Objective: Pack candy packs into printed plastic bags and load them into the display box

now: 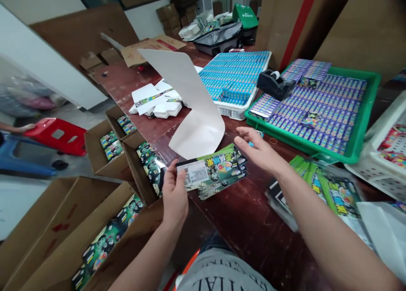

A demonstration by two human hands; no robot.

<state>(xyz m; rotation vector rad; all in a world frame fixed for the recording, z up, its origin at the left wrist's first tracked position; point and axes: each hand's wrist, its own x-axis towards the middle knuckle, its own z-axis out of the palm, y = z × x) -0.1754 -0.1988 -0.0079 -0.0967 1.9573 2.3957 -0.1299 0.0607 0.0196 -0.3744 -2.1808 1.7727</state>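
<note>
My left hand is closed on the left end of a small stack of green and black printed cards. The stack lies tilted over the table's edge, its right ends fanned out. A pale label with small print covers the top card's left part. My right hand is just beyond the stack's upper right corner, fingers stretched and apart; whether its thumb touches the cards I cannot tell. Behind it a small blue piece shows in part. A bent white sheet stands right behind the cards.
Open cartons filled with similar printed packs stand at the left. A green tray of purple packs, a white basket of blue packs and a tape dispenser occupy the back. Plastic-wrapped cards lie at right. Someone's hand touches a red stool.
</note>
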